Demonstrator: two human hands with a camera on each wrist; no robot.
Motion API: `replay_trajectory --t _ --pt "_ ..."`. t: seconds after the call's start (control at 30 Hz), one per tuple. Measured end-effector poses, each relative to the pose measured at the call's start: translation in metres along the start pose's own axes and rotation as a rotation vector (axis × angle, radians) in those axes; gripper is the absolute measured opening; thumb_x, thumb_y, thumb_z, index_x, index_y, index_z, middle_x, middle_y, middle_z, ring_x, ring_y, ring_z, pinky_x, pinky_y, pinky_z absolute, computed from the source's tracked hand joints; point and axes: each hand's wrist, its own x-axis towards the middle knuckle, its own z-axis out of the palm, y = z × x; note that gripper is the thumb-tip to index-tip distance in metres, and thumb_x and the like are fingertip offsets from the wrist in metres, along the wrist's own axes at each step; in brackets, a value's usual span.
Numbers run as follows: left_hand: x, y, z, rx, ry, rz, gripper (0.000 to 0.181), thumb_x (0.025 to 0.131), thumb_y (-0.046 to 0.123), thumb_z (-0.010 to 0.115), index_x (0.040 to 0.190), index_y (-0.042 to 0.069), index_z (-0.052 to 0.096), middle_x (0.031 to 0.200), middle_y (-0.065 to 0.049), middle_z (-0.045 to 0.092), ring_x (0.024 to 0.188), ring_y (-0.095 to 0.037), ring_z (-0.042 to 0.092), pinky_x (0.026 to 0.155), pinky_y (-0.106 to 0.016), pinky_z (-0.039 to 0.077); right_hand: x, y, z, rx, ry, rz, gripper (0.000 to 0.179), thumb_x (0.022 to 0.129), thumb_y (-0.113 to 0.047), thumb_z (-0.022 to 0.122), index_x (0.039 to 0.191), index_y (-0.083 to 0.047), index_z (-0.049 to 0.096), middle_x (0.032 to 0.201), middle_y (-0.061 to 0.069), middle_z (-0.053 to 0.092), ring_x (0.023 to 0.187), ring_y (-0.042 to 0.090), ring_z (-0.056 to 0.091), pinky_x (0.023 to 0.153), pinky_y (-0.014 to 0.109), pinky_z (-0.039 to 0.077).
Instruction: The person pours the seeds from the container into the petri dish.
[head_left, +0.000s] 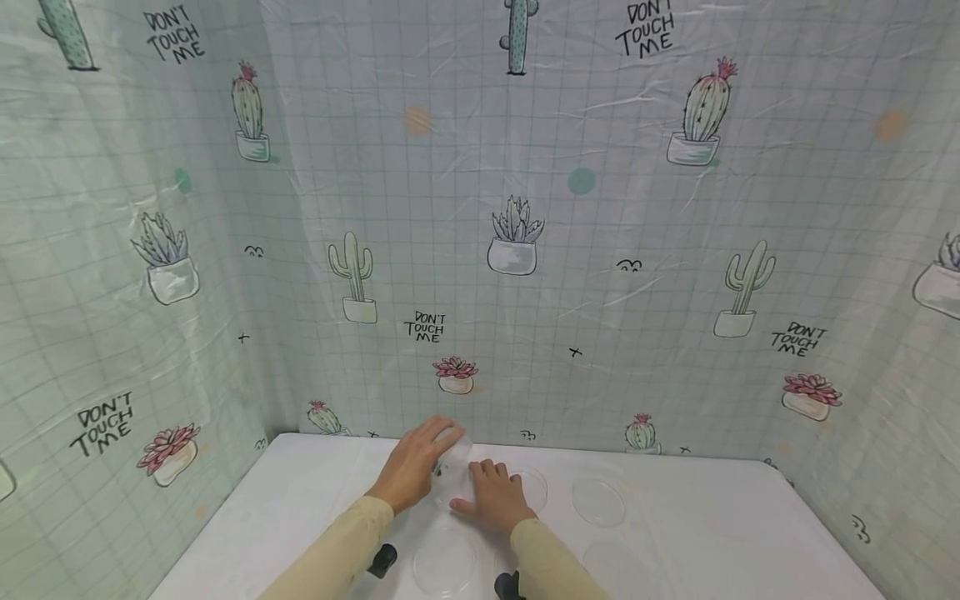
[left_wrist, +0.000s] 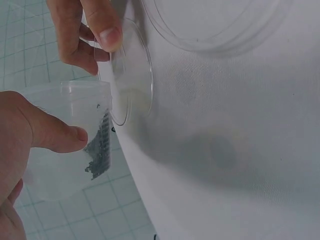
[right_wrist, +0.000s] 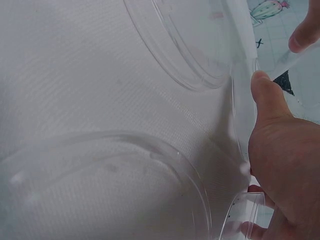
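Observation:
My left hand (head_left: 411,467) grips a translucent plastic cup (left_wrist: 60,175), thumb along its side. The cup is tilted on its side, and dark loose bits (left_wrist: 101,150) lie against its lower wall near the mouth. Close to that mouth is a clear round dish (left_wrist: 151,82), resembling a petri dish. My right hand (head_left: 498,498) holds this dish at its edge, with the thumb and fingers spread apart around the rim. In the right wrist view, the right thumb (right_wrist: 265,92) overlaps the dish edge, and the other fingertips are partly hidden.
Several more clear round dishes lie on the white table (head_left: 697,517): one dish (head_left: 444,563) nearer the front, another dish (head_left: 598,502) to the right. A dish rim (right_wrist: 245,200) is right beside my right fingers. A cactus-print sheet (head_left: 570,317) hangs behind and along both sides.

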Motion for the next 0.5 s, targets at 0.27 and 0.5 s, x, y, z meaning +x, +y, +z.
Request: replay_trajectory --t 0.27,0.5 --pt "0.0017 0.0012 -0.0005 0.012 -0.001 0.006 0.082 0.068 -0.007 0.079 0.138 0.026 0.052 0.140 0.002 0.051 0.135 -0.021 0.044 0.108 -0.045 0.046 -0.0025 -0.0010 -0.0016 -0.017 0.006 -0.003 0.072 0.083 -0.061 0.064 0.131 -0.009 0.051 0.125 0.012 0.055 0.115 0.033 0.052 0.091 0.058 0.047" --pt "0.0037 0.0027 -0.0029 0.019 -0.015 0.013 0.083 0.067 -0.005 0.082 0.138 0.026 0.052 0.140 0.001 0.051 0.136 -0.021 0.044 0.110 -0.044 0.044 -0.0018 -0.0001 0.0005 -0.019 0.013 -0.009 0.072 0.083 -0.061 0.064 0.130 -0.008 0.051 0.124 0.012 0.055 0.115 0.033 0.052 0.090 0.058 0.047"
